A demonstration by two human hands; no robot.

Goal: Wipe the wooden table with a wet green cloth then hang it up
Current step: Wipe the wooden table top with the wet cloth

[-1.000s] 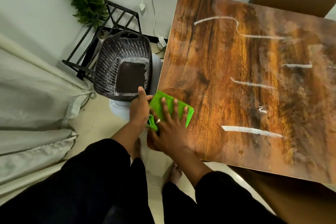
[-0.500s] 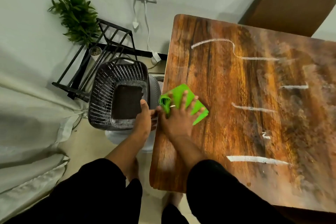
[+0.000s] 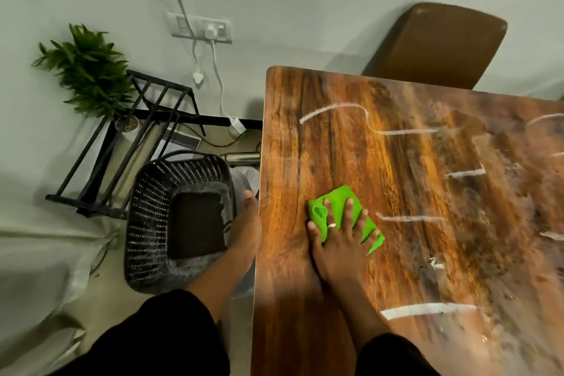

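The wooden table point(image 3: 320, 131) fills the right of the head view, with several white chalk-like streaks point(image 3: 427, 310) and a hazy smear across its right part. A bright green cloth point(image 3: 338, 197) lies flat on the table near its left edge. My right hand point(image 3: 340, 241) presses down on the cloth with fingers spread, a ring on one finger. My left hand point(image 3: 245, 229) rests at the table's left edge, between the table and a basket, holding nothing that I can see.
A dark perforated plastic basket point(image 3: 152, 217) stands on the floor left of the table. Behind it are a black metal rack point(image 3: 143, 119), a green plant point(image 3: 87, 70) and a wall socket with cables point(image 3: 201, 29). A brown chair back point(image 3: 436, 46) stands behind the table.
My right hand has slid the green cloth from the table's left edge further in toward the right. My left hand has stayed at the edge. The camera view has shifted back.
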